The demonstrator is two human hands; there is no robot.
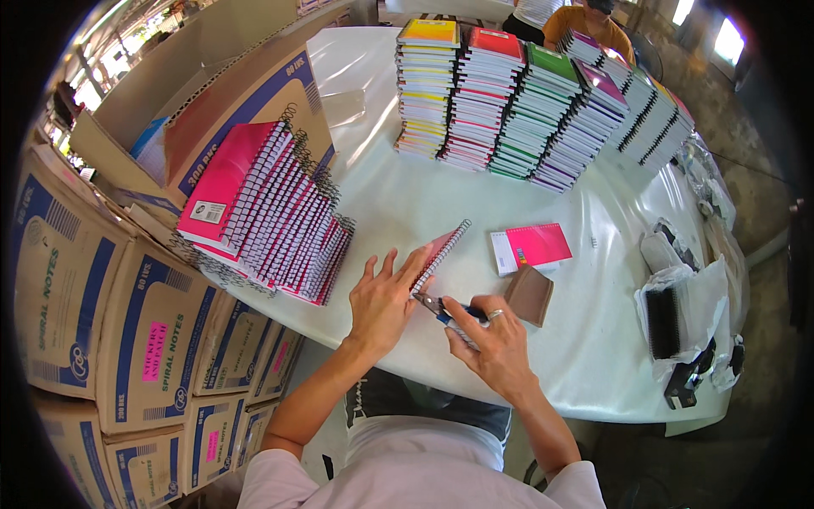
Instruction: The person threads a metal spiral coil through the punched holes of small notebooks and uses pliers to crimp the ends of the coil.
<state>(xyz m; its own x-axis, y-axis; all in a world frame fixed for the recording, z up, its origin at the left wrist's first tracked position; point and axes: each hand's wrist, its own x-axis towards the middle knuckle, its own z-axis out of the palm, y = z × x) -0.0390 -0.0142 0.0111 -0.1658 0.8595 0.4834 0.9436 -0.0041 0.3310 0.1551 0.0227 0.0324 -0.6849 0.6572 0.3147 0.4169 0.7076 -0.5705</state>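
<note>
My left hand (383, 304) holds a small pink spiral notebook (440, 249) tilted up on its edge, its coil facing right. In my right hand (494, 346) is a pair of pliers (443, 313) with dark blue handles, and its jaws touch the near end of the coil. A ring sits on one finger of that hand. Just to the right lie a pink-and-white notepad (532, 246) and a brown folded block (529, 296). At my left stands a tall leaning stack of pink spiral notebooks (271, 220), wire coils sticking out.
Stacks of yellow (428, 89), red (483, 97), green (536, 114) and purple notebooks (585, 127) line the table's far side. Plastic-wrapped black coils (664, 322) lie at the right edge. An open carton (246, 110) and stacked cartons (157, 335) fill the left. A person (593, 30) is at the back.
</note>
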